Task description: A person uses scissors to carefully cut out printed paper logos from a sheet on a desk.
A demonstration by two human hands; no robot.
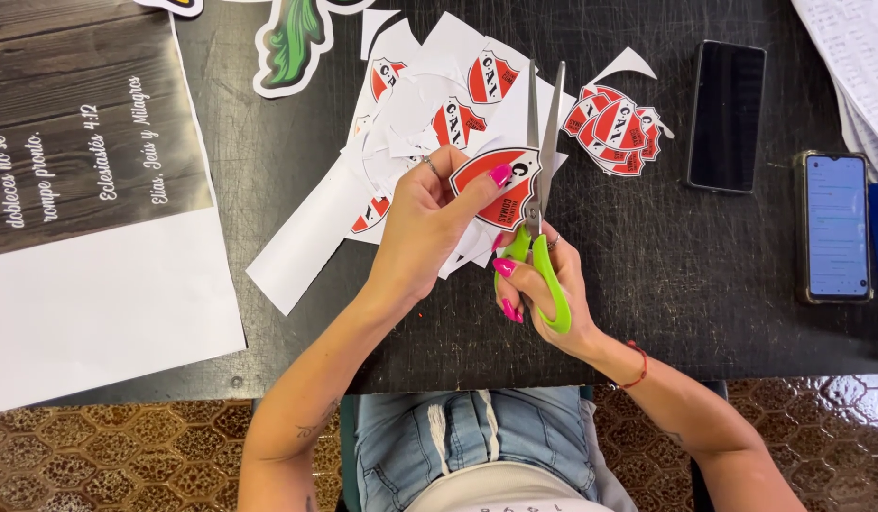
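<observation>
Two hands work above the table (pixel 704 284): your left hand (pixel 420 228) pinches the red shield cutout (pixel 491 175), your right hand (pixel 538 289) grips the scissors (pixel 543 142), blades parted; a tilted cutout could let them nick the emblem.

The scissors (pixel 543 171) have shiny metal blades and smooth green plastic handles. The red badge cutout (pixel 500 185) is thin paper. The dark tabletop (pixel 666 275) looks matt and grainy.
</observation>
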